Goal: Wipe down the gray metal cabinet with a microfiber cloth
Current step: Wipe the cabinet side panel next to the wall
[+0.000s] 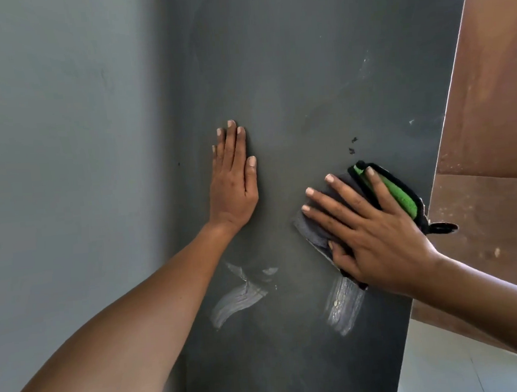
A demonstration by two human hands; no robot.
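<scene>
Against the gray metal cabinet side panel, the right hand presses the microfiber cloth flat with spread fingers, mid-wipe, while the left hand braces open-palmed beside it. Next, the cloth should probably travel down over the pale smears below.

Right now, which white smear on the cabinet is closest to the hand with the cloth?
The smear on the right, just below the right hand pressing the cloth. The other smear sits farther left, beside the left forearm.
</scene>
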